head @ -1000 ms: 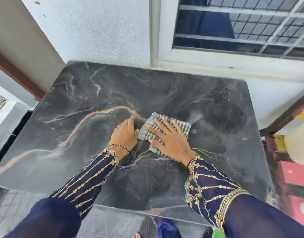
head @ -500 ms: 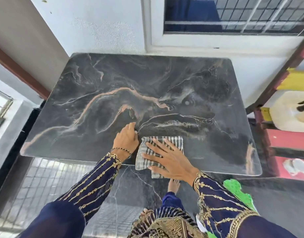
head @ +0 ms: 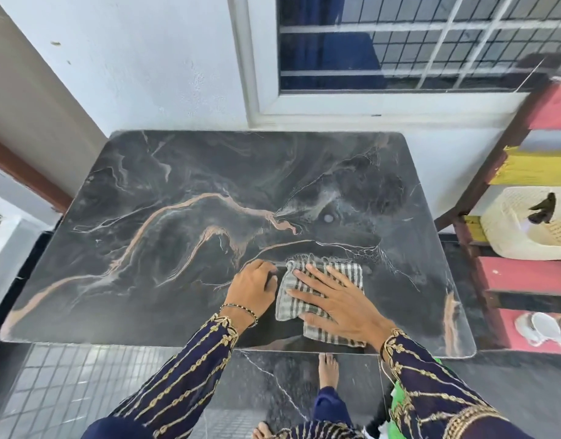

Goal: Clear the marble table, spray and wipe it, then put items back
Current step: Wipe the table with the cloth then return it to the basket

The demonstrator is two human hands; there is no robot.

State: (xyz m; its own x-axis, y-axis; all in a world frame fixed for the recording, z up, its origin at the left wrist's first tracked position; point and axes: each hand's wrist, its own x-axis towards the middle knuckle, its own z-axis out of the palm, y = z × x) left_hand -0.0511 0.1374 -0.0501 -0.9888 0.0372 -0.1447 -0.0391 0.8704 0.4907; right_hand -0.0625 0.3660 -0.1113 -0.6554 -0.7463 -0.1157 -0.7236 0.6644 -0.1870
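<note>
A dark marble table (head: 165, 242) with pinkish veins fills the middle of the head view, with nothing on it but a grey checked cloth (head: 291, 304) near its front edge. My right hand (head: 333, 299) lies flat on the cloth with the fingers spread, pressing it to the marble. My left hand (head: 252, 288) rests on the table just left of the cloth, its fingers curled at the cloth's bunched left edge. A wet streak shows on the marble just beyond the cloth.
A white wall and a barred window (head: 415, 42) stand behind the table. To the right is a red and yellow shelf (head: 526, 280) with a cream basket (head: 523, 236). A green object (head: 399, 403) lies on the dark floor by my bare feet.
The cloth and both hands slid from the table's middle toward the front edge. The view pulled back, showing the whole tabletop.
</note>
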